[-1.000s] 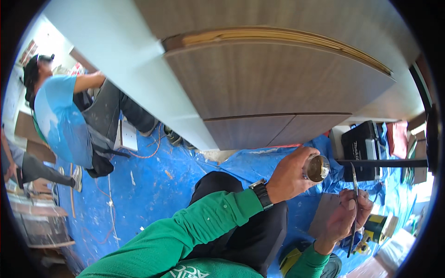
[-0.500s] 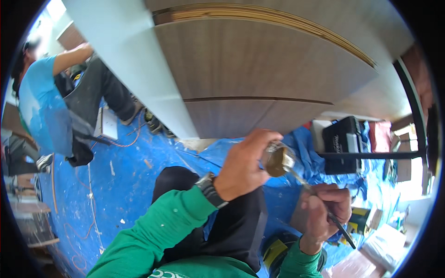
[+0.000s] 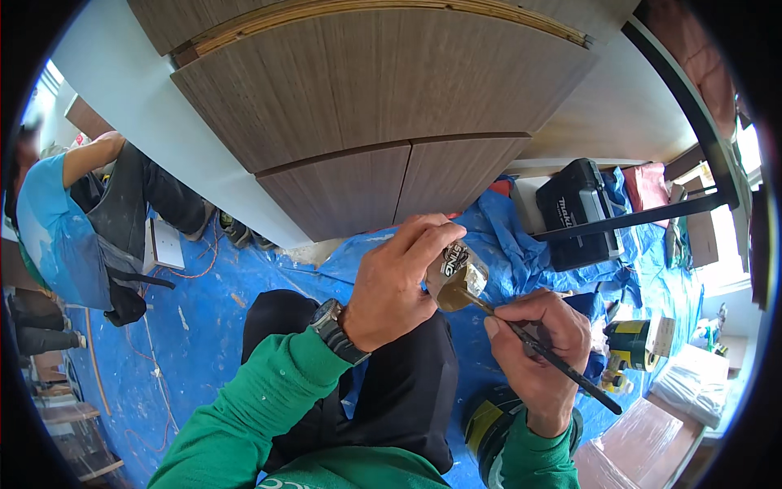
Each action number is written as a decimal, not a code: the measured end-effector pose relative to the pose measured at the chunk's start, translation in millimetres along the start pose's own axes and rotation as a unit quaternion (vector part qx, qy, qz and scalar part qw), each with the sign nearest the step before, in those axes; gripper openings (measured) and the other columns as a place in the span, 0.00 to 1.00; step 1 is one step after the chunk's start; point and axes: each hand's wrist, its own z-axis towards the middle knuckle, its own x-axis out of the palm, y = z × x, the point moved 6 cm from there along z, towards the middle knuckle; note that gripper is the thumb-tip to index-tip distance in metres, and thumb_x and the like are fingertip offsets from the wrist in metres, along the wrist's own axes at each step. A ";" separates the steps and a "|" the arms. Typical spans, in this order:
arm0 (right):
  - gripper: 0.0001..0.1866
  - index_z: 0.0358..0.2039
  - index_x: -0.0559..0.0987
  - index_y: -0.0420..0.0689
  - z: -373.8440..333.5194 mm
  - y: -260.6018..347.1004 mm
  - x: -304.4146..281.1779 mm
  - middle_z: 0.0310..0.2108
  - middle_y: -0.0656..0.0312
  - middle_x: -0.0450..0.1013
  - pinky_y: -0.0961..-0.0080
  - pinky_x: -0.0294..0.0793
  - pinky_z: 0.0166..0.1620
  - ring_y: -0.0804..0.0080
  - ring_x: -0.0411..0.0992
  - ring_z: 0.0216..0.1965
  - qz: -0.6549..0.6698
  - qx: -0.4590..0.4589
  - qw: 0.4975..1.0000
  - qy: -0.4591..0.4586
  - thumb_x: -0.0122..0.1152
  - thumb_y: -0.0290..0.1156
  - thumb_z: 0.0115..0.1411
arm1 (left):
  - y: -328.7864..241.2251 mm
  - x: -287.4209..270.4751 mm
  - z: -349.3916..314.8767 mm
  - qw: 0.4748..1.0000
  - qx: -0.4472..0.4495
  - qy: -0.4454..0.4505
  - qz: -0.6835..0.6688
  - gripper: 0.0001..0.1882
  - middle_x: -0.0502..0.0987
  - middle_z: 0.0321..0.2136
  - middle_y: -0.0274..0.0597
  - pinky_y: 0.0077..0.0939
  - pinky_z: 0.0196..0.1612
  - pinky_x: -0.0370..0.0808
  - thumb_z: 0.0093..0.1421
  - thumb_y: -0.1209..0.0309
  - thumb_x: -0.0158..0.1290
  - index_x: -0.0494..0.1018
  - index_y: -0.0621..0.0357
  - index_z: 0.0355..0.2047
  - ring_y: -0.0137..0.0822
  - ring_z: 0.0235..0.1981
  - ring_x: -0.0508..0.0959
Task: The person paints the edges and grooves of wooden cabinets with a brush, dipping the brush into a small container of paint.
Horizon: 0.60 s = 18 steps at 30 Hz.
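My left hand [image 3: 391,285], with a black watch [image 3: 336,332] on its wrist, is closed round a small clear plastic cup [image 3: 450,259] with dark print. Brownish paint [image 3: 453,298] coats its inside, and its mouth is tilted toward me. In my right hand [image 3: 544,354] a slim, dark-handled paintbrush [image 3: 585,383] is pinched like a pen. Its tip reaches into the cup, where the bristles are hidden. Both hands are above my knees, in front of a wood-grain cabinet [image 3: 375,90] with an edge of bare plywood [image 3: 342,12] along its top.
Blue sheeting [image 3: 195,342] covers the floor. At left a person in a blue shirt [image 3: 59,220] sits beside a white panel [image 3: 147,122]. A black tool case [image 3: 578,216] stands behind a black metal bar [image 3: 643,218] at right. Paint cans [image 3: 631,342] are near my right arm.
My right hand has moved up and left, bringing the brush farther into the cup. The cup has turned so its print shows. The whole view has shifted, with the cabinet now farther left.
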 end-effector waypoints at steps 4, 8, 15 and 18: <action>0.08 0.31 0.84 0.39 -2.6 -1.0 -5.2 0.26 0.60 0.80 0.77 0.74 0.30 0.73 0.78 0.25 -0.010 -0.008 1.000 0.005 0.73 0.17 0.50 | -4.2 7.2 -0.2 1.000 0.017 -0.003 0.021 0.36 0.79 0.53 0.48 0.38 0.51 0.84 0.46 0.81 0.73 0.76 0.57 0.57 0.50 0.51 0.83; 0.08 0.32 0.85 0.39 -3.4 -0.1 -9.2 0.29 0.59 0.80 0.76 0.77 0.32 0.71 0.79 0.27 -0.026 -0.036 0.999 0.019 0.73 0.17 0.51 | -11.3 10.4 -1.0 0.999 0.023 -0.001 0.036 0.36 0.79 0.53 0.47 0.38 0.51 0.84 0.46 0.80 0.73 0.76 0.57 0.57 0.51 0.51 0.83; 0.09 0.34 0.86 0.40 -8.4 1.1 -18.4 0.30 0.59 0.81 0.75 0.78 0.33 0.70 0.80 0.28 -0.006 -0.021 0.999 0.049 0.72 0.17 0.50 | -17.8 10.2 -5.8 0.999 0.019 0.001 0.045 0.36 0.79 0.53 0.47 0.38 0.51 0.84 0.45 0.82 0.72 0.76 0.58 0.57 0.50 0.51 0.83; 0.09 0.33 0.86 0.39 -12.6 4.9 -25.4 0.31 0.58 0.81 0.74 0.79 0.33 0.70 0.81 0.28 -0.002 -0.034 0.999 0.039 0.73 0.17 0.50 | -23.1 8.7 -4.8 0.999 0.007 -0.002 0.038 0.35 0.79 0.53 0.47 0.37 0.51 0.83 0.45 0.83 0.71 0.76 0.58 0.57 0.49 0.50 0.84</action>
